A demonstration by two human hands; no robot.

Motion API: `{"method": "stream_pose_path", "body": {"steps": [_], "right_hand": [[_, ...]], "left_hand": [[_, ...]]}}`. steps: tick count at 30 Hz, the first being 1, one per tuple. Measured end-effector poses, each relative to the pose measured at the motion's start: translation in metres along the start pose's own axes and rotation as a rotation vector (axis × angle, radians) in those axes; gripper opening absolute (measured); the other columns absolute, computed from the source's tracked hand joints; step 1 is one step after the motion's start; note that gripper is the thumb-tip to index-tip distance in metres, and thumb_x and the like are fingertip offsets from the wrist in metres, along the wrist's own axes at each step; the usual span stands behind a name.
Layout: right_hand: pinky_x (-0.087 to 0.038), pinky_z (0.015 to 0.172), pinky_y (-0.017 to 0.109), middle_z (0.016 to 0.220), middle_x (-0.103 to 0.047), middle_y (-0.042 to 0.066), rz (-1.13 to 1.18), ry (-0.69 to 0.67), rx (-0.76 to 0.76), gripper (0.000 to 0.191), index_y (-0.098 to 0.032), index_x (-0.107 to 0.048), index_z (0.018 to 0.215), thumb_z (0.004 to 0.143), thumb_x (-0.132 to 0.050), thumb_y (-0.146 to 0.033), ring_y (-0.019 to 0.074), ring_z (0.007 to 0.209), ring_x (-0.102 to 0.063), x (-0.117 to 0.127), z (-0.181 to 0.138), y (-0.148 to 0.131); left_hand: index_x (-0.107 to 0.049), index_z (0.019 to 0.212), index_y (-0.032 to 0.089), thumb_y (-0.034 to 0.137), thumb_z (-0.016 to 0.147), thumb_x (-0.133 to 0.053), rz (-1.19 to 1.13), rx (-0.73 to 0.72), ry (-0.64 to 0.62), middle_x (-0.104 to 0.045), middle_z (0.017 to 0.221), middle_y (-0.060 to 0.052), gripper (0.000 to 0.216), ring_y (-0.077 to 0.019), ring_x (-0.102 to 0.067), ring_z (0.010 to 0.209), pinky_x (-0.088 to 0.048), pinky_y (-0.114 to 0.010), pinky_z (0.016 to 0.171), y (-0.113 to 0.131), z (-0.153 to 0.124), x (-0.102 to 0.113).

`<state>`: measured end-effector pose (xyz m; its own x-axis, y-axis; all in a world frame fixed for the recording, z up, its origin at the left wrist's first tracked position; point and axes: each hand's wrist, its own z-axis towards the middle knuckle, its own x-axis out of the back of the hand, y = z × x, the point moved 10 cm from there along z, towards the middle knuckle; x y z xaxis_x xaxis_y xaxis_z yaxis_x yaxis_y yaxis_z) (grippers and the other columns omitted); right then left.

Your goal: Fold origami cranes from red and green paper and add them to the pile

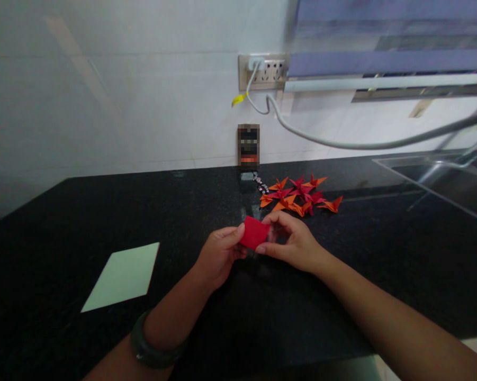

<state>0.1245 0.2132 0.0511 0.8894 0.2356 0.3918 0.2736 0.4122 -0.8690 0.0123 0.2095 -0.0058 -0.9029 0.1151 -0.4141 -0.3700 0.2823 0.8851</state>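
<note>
A small folded red paper [254, 233] is held between both hands just above the black counter [63, 222]. My left hand [220, 254] pinches its left edge with thumb and fingers. My right hand [289, 243] pinches its right edge, fingers curled. Behind them lies a pile of several folded orange and red paper cranes [299, 196]. A pale green paper sheet [123, 276] lies flat on the counter to the left. A dark band sits on my left wrist.
A small dark device [248, 146] stands against the white tiled wall. Above it is a wall socket [264, 71] with a grey cable [341, 142] running right. A sink [444, 174] is set into the counter at the right.
</note>
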Motion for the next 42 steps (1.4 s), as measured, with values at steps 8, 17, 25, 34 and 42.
{"method": "stream_pose_path", "body": {"steps": [8, 17, 25, 34, 42], "right_hand": [[-0.042, 0.062, 0.025, 0.075, -0.056, 0.002, 0.138, -0.013, 0.069, 0.014, -0.018, -0.06, 0.082, 0.076, -0.058, -0.03, 0.0123, 0.067, -0.052, 0.0, 0.001, -0.009], [-0.036, 0.051, 0.021, 0.064, -0.054, -0.002, 0.462, -0.154, -0.129, 0.01, -0.016, -0.056, 0.075, 0.065, -0.058, -0.018, 0.008, 0.054, -0.047, -0.019, 0.001, 0.004], [-0.035, 0.048, 0.019, 0.06, -0.054, -0.003, 0.474, -0.096, -0.136, 0.006, -0.016, -0.057, 0.072, 0.066, -0.059, -0.016, 0.0067, 0.05, -0.046, -0.018, 0.002, 0.013], [-0.038, 0.047, 0.02, 0.065, -0.052, -0.002, 0.485, -0.129, -0.037, 0.011, -0.015, -0.056, 0.061, 0.071, -0.053, -0.011, 0.0062, 0.049, -0.049, -0.017, 0.003, -0.001], [-0.045, 0.048, 0.022, 0.065, -0.053, -0.004, 0.705, -0.073, -0.18, 0.01, -0.018, -0.053, 0.079, 0.071, -0.056, -0.022, 0.0082, 0.05, -0.052, -0.018, 0.002, 0.017]], "left_hand": [[-0.062, 0.068, 0.011, 0.031, 0.07, -0.063, -0.04, 0.054, -0.009, -0.057, 0.054, 0.0, 0.02, -0.0067, -0.049, 0.045, -0.036, -0.019, 0.045, -0.003, -0.001, -0.001], [-0.062, 0.067, 0.01, 0.028, 0.069, -0.064, -0.071, 0.1, -0.024, -0.055, 0.049, 0.001, 0.019, -0.0052, -0.046, 0.039, -0.035, -0.017, 0.04, -0.009, 0.001, -0.003], [-0.06, 0.066, 0.009, 0.025, 0.074, -0.058, -0.089, 0.138, -0.037, -0.054, 0.045, 0.001, 0.017, -0.0047, -0.045, 0.034, -0.036, -0.015, 0.036, -0.011, 0.0, -0.007], [-0.061, 0.068, 0.009, 0.035, 0.072, -0.061, 0.011, 0.168, -0.142, -0.061, 0.051, -0.003, 0.027, -0.0053, -0.051, 0.035, -0.039, -0.014, 0.037, -0.018, -0.003, -0.014], [-0.059, 0.064, 0.01, 0.037, 0.07, -0.062, 0.184, 0.003, -0.065, -0.063, 0.056, -0.003, 0.028, -0.0051, -0.051, 0.038, -0.038, -0.015, 0.039, -0.004, -0.001, -0.007]]}}
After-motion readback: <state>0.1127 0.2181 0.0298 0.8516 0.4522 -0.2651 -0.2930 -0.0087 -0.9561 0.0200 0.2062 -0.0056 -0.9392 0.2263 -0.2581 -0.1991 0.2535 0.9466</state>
